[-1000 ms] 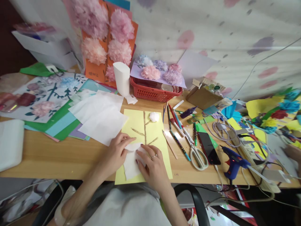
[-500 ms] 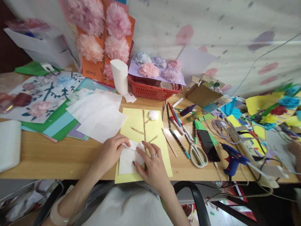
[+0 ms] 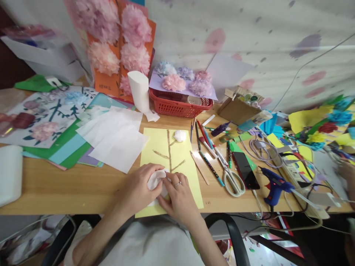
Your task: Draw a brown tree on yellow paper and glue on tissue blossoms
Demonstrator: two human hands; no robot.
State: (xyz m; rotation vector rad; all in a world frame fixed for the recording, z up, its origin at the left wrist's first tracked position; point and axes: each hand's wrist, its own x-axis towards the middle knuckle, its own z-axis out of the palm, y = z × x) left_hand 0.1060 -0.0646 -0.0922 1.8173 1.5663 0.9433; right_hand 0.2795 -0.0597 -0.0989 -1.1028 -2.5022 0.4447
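Now the white tissue (image 3: 156, 179), nearly flat a moment ago, is partly bunched, so its shaping seems begun. Left hand (image 3: 141, 186) and right hand (image 3: 179, 195) both keep a closed grip on it, toward seven o'clock of the yellow sheet (image 3: 155, 140).

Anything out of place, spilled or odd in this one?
Nothing looks spilled. The blue glue gun sits close to the front edge of the desk, perhaps easily knocked. The white paper bunched in the left hand looks merely handled.
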